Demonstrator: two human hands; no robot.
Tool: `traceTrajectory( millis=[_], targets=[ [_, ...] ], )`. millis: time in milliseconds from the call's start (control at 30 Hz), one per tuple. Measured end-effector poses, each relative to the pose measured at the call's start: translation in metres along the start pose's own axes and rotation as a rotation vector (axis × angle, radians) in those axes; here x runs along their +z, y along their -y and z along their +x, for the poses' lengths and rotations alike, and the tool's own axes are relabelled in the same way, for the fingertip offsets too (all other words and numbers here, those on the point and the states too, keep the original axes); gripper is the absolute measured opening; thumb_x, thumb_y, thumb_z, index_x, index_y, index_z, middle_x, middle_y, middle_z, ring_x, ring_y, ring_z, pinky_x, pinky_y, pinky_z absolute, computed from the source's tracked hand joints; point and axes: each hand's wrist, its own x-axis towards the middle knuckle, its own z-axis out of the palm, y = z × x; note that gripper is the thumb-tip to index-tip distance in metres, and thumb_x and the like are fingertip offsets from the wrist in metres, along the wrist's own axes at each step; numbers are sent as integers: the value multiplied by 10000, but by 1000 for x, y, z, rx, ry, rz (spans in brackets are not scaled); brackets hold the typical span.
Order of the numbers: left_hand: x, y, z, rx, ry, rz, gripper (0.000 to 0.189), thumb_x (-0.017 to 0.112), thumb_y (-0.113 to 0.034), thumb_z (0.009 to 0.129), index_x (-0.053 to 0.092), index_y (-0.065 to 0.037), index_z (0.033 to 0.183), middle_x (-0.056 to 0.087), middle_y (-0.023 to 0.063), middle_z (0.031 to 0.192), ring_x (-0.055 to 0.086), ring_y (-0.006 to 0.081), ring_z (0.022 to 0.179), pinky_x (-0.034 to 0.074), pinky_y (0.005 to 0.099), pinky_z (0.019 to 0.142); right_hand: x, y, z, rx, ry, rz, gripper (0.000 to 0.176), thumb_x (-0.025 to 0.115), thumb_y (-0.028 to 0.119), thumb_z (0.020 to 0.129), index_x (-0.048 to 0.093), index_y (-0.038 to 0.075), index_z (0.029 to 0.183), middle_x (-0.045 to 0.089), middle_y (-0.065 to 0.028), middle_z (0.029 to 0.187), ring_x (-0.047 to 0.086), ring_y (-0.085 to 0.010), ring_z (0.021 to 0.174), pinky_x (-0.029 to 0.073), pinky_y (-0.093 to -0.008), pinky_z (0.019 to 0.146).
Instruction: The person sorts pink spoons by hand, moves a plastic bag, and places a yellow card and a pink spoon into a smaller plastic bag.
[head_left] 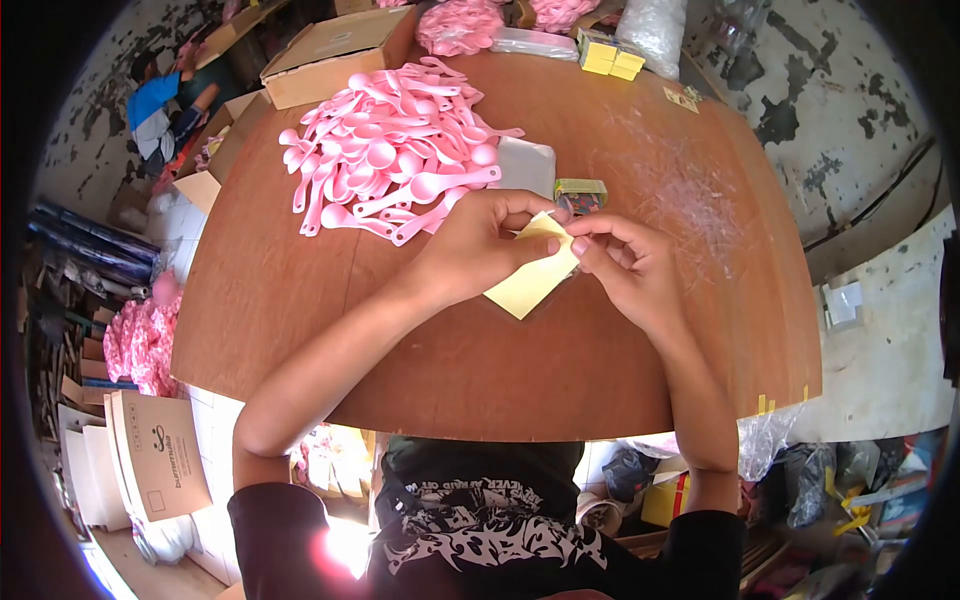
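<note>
**Yellow packet (525, 290) held at a slant over the table (450, 370)**

Gripped by both hands, just above the middle of the brown tabletop. Left hand (478, 248) closed on the upper left edge, thumb and fingers pinching it; right hand (628, 268) pinching the top right corner. Lying slanted, with the long axis running from near-left to far-right (upper end pointing toward the small colourful box (580, 194)). Beyond the left hand, a pile of pink spoons (385, 155), just beside a white pouch (527, 165).
</note>
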Motion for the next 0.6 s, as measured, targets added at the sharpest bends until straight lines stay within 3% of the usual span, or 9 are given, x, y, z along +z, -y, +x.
traceTrajectory(
  millis=[167, 267, 333, 600],
  targets=[
    [0, 1, 3, 1, -9, 66, 270, 637, -106, 906, 616, 50, 1126, 684, 80, 975, 614, 76, 867, 502, 229, 742, 0, -8, 2, -92, 79, 73, 146, 632, 15, 877, 651, -20, 1018, 605, -63, 977, 595, -92, 817, 478, -216, 640],
    [1, 3, 3, 47, -27, 100, 271, 649, -147, 898, 654, 30, 1103, 699, 99, 910, 633, 103, 797, 514, 266, 694, -2, -11, 3, -139, 94, 9, 160, 641, 38, 876, 648, -24, 1023, 608, -63, 991, 595, -96, 824, 487, -223, 649],
    [2, 3, 3, 80, -18, 149, 261, 615, -174, 929, 656, 29, 1088, 688, 61, 940, 609, 72, 836, 506, 235, 725, -1, -9, 2, -134, 125, -39, 174, 646, 52, 876, 644, -27, 1031, 606, -62, 999, 592, -97, 820, 486, -223, 647],
    [6, 1, 7, 127, -7, 218, 262, 602, -165, 935, 655, 37, 1093, 693, 82, 921, 611, 76, 814, 510, 239, 705, 5, -15, -2, -54, 155, -7, 220, 660, 74, 873, 634, -24, 1069, 633, -40, 975, 572, -64, 746, 466, -200, 588]
  ],
)
